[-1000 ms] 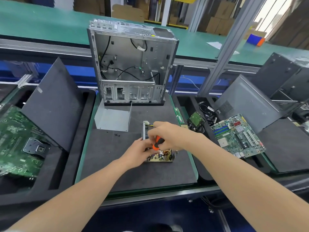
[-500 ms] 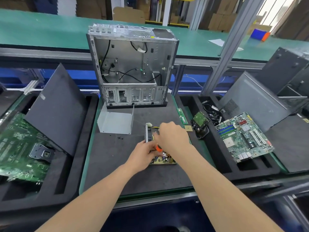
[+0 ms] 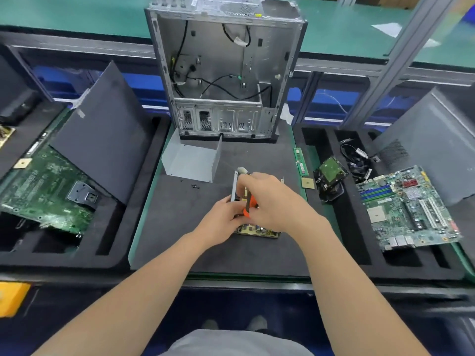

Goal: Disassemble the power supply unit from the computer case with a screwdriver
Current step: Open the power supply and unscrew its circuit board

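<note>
Power supply unit (image 3: 257, 231) sat outside the computer case (image 3: 218, 60), opened; left fingers (image 3: 231, 210) held it, right fingers (image 3: 254, 185) gripped the screwdriver (image 3: 248, 209).

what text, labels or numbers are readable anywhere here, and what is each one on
Nothing here can be read.
RAM stick: label too small to read.
Computer case: yellow tag on top, blurred.
Motherboard at right: printing too small to read.
</note>
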`<state>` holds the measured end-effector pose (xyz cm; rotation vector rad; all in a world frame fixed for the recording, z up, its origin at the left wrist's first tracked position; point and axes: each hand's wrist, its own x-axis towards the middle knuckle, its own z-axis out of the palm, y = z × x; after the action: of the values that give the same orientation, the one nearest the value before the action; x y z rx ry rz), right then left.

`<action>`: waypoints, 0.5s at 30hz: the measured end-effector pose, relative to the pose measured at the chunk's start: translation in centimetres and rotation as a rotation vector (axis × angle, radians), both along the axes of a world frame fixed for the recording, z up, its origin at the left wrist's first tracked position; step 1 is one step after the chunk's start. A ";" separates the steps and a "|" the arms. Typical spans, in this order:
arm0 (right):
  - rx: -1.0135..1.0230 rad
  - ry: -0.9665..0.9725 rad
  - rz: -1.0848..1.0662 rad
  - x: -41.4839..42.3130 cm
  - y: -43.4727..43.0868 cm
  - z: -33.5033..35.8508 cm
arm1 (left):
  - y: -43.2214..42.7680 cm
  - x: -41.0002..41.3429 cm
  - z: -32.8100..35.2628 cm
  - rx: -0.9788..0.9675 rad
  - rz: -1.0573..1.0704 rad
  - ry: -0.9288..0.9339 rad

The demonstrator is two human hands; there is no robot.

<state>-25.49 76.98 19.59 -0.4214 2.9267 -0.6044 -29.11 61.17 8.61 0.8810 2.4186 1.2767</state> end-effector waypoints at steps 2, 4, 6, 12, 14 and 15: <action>-0.001 0.046 -0.117 0.4 0.0 0.0 | 0.1 0.0 0.0 -0.013 0.033 -0.024; 0.037 0.058 -0.299 0.4 0.0 -0.1 | 0.2 0.1 0.0 -0.039 0.050 -0.053; 0.119 0.046 -0.420 0.4 -0.3 -0.2 | 0.1 0.1 -0.1 -0.047 0.053 -0.072; 0.045 0.039 -0.403 0.4 -0.9 -1.1 | 0.2 0.3 -0.2 -0.006 0.084 -0.082; -0.015 -0.013 -0.362 0.2 -0.5 -0.8 | 0.3 0.3 -0.1 0.006 0.078 -0.076; -0.032 -0.036 -0.345 0.1 -0.4 -0.5 | 0.3 0.3 0.1 0.011 0.069 -0.071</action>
<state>-25.35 76.59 19.11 0.0968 2.9782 -0.6904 -28.84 61.45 8.70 0.7477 2.4077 1.3241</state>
